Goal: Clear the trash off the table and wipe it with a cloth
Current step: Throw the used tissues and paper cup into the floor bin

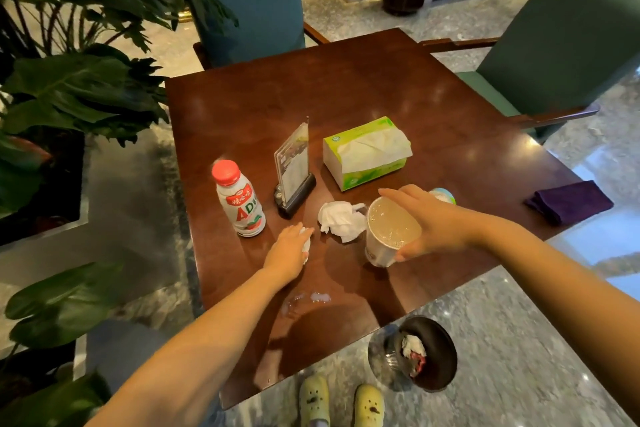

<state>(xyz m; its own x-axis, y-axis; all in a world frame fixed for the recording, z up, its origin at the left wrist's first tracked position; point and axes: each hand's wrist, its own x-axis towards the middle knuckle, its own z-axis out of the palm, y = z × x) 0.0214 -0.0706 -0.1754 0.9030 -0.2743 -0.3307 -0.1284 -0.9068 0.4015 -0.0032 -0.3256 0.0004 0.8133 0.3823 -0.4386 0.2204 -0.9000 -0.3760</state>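
Observation:
On the dark wooden table (363, 87) my right hand (429, 224) grips a sealed paper cup (388, 236), tilted slightly, from its right side. My left hand (289, 248) is closed over a small crumpled white tissue (306, 243) that peeks out under the fingers. A larger crumpled tissue (341, 220) lies between the two hands. A white drink bottle (239, 201) with a red cap stands left of my left hand. A folded purple cloth (568, 201) rests at the table's right edge. A small spill (311, 298) shines near the front edge.
A green tissue box (367, 152) and an upright menu stand (294, 170) sit mid-table. A small round object (443, 194) hides behind my right hand. A black trash bin (426, 354) holding waste stands on the floor front right. Two chairs (249, 0) and leafy plants (79, 80) surround the table.

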